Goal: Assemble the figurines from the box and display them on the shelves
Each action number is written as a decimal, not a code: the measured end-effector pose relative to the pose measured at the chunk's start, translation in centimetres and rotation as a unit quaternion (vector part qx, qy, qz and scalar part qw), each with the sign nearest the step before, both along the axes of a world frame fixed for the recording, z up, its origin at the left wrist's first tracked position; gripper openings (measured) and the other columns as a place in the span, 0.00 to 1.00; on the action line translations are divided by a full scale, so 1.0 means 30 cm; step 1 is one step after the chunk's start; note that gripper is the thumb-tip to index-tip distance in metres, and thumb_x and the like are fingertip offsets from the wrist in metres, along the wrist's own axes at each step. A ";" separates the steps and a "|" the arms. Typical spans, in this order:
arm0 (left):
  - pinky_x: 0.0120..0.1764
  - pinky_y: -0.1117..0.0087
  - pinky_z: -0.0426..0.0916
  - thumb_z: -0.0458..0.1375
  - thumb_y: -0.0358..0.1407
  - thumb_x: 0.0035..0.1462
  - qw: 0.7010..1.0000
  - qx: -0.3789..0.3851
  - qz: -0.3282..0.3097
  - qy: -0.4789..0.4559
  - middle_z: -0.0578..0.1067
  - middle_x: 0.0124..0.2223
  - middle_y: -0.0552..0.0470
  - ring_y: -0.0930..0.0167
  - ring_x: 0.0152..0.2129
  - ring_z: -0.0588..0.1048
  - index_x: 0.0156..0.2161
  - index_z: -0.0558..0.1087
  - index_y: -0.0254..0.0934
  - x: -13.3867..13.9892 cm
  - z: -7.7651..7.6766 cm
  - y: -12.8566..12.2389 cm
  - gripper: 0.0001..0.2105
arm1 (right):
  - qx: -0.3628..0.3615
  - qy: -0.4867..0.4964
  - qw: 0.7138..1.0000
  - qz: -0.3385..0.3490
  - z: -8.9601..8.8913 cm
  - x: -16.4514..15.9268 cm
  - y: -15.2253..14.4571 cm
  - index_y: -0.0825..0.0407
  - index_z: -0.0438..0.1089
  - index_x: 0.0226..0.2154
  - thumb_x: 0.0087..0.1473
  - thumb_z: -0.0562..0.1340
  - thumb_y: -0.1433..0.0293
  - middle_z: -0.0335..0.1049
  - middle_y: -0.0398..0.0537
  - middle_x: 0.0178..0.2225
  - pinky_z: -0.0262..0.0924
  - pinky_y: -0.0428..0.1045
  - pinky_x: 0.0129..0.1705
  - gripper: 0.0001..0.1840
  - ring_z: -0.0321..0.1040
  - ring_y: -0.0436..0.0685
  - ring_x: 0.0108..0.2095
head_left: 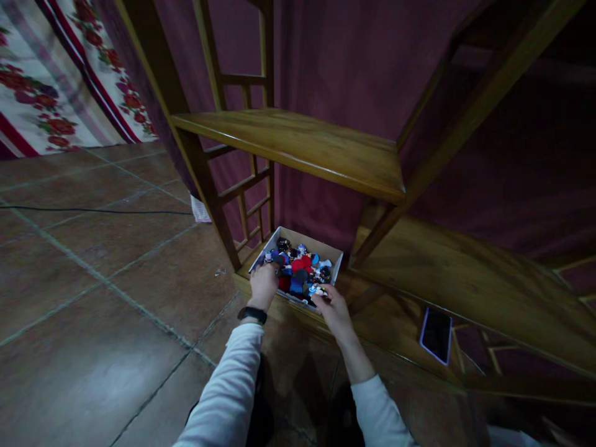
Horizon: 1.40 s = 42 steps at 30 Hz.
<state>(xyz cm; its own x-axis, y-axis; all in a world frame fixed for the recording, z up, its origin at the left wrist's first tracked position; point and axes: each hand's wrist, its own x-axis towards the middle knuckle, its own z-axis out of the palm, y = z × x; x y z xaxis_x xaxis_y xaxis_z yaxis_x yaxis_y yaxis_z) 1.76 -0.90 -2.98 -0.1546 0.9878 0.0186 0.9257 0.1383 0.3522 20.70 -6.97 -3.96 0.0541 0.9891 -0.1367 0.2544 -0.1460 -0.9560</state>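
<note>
The box (pixel 298 239) of small toys (pixel 298 270) is kept low on the bottom shelf (pixel 372 323), so its near edge is gripped by the left hand (pixel 263 285) and right hand (pixel 333 310), both closed on it.

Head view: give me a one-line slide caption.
Both hands, left hand and right hand, grip the near rim of a cardboard box of small colourful figures on a wooden shelf unit's bottom board.
</note>
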 end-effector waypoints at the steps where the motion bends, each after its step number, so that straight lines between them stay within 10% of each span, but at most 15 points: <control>1: 0.49 0.62 0.58 0.51 0.30 0.54 1.000 0.002 -0.011 -0.004 0.74 0.46 0.43 0.61 0.47 0.67 0.46 0.74 0.39 0.006 0.005 0.004 0.15 | 0.002 -0.002 1.000 -0.002 0.001 0.000 0.004 0.47 0.70 0.39 0.44 0.61 0.58 0.73 0.43 0.31 0.65 0.48 0.31 0.18 0.69 0.54 0.31; 31: 0.44 0.64 0.62 0.50 0.26 0.52 0.994 -0.095 -0.048 0.014 0.71 0.47 0.37 0.61 0.45 0.70 0.43 0.71 0.32 0.156 -0.083 0.001 0.13 | -0.006 0.195 0.975 -0.104 0.061 -0.020 0.021 0.52 0.69 0.36 0.38 0.66 0.61 0.72 0.43 0.32 0.69 0.48 0.30 0.20 0.70 0.53 0.30; 39: 0.38 0.69 0.61 0.55 0.26 0.47 0.990 -0.030 -0.027 -0.132 0.75 0.34 0.46 0.64 0.37 0.72 0.37 0.72 0.37 0.141 -0.013 0.009 0.10 | -0.013 0.228 0.964 -0.134 0.066 -0.023 0.030 0.50 0.70 0.33 0.36 0.68 0.63 0.72 0.41 0.28 0.68 0.47 0.29 0.18 0.70 0.51 0.27; 42: 0.34 0.72 0.62 0.60 0.26 0.40 0.935 0.008 -0.060 -0.349 0.72 0.28 0.53 0.70 0.29 0.71 0.29 0.70 0.37 0.113 0.036 0.008 0.08 | -0.024 0.270 0.953 -0.134 0.075 -0.023 0.033 0.51 0.71 0.34 0.36 0.68 0.63 0.73 0.42 0.29 0.68 0.48 0.32 0.19 0.70 0.52 0.29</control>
